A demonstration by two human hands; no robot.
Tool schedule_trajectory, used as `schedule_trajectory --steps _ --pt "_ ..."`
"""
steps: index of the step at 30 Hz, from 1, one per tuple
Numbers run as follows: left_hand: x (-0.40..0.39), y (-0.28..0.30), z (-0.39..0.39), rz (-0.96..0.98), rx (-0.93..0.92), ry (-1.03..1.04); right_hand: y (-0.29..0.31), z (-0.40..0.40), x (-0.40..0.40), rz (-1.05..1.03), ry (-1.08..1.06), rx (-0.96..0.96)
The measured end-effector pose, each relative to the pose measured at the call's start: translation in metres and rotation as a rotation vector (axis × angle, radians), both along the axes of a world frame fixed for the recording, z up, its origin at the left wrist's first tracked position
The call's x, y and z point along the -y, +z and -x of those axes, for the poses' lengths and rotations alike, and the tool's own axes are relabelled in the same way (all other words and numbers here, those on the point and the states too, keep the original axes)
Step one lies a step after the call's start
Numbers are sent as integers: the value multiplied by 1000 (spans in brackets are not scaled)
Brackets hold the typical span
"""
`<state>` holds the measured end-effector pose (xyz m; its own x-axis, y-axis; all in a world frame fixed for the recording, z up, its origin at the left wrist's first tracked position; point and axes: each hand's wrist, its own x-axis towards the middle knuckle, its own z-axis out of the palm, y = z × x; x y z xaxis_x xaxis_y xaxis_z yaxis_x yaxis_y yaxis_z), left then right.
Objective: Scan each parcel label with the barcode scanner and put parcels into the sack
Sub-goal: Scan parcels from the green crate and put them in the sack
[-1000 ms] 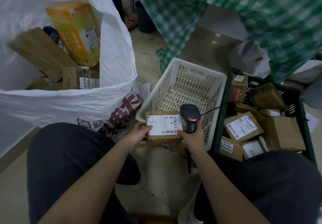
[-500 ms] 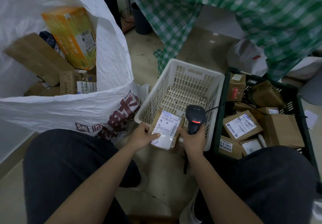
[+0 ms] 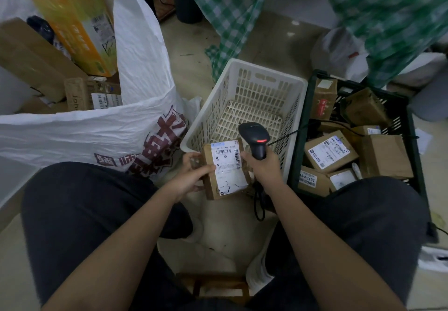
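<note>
Between the person's knees, just in front of the white basket, the left hand grips a small brown parcel by its left edge, thumb lying on the white label. That label faces up; a barcode runs across its top beside characters too small to read surely. The parcel's long axis runs away from the person, tilted slightly left at the far end. Touching its right edge, the right hand is wrapped round the handle of the black barcode scanner, whose head, showing a red light, points away toward the basket. At left stands the white sack, printed with large dark red characters; inside, a box reads "Joh". At right, a black crate holds parcels, one labelled "1403".
</note>
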<state>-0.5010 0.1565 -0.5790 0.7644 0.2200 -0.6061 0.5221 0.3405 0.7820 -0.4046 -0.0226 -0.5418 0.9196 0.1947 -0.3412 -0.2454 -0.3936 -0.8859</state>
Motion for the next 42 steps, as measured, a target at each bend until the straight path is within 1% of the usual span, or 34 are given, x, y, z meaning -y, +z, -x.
schedule_trajectory --steps 3,6,9,12,16,18,23,32,36,39,42 --pt "-1 12 -1 -58 47 49 17 -1 11 -34 13 -15" --pt "1 26 -4 -103 96 100 28 6 24 -10 117 4" --pt "3 37 -4 -116 119 122 38 21 33 -68 225 -27" --pt "5 43 -3 -112 142 140 48 37 43 -100 308 -16" --pt "3 47 -2 -125 167 138 56 52 56 -47 409 -9" --pt "2 49 -1 -133 177 138 58 58 58 -73 439 -24" --pt "6 50 1 -147 192 155 61 63 58 -140 447 -16" --pt "7 60 4 -154 215 122 70 63 60 -102 425 15" --pt "5 77 8 -241 238 129 84 54 55 -73 357 160" --pt "4 103 13 -328 314 138 101 41 43 -98 301 272" --pt "3 135 20 -335 395 157 125 24 24 -157 278 380"
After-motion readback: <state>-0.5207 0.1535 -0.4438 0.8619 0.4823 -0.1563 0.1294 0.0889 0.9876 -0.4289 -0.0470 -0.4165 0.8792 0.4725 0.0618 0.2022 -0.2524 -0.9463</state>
